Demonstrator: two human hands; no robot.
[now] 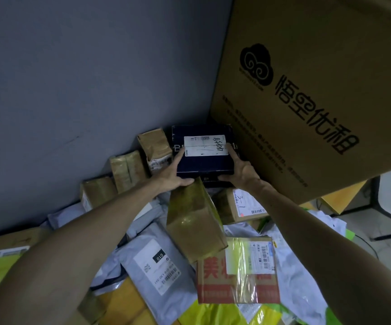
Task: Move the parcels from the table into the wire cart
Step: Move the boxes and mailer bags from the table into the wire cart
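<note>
A dark blue box (204, 164) with a white label on top sits at the far side of the parcel pile, near the wall. My left hand (172, 175) grips its left edge and my right hand (241, 170) grips its right edge. Under my arms lie a taped brown box (194, 221), a grey mailer bag (157, 266) with a white label, and a red-printed carton (236, 275). No wire cart is in view.
A very large brown carton (318, 90) with black print stands right beside the blue box. Small taped boxes (129, 170) line the grey wall (84, 78). A dark metal frame (382, 207) and pale floor show at the right.
</note>
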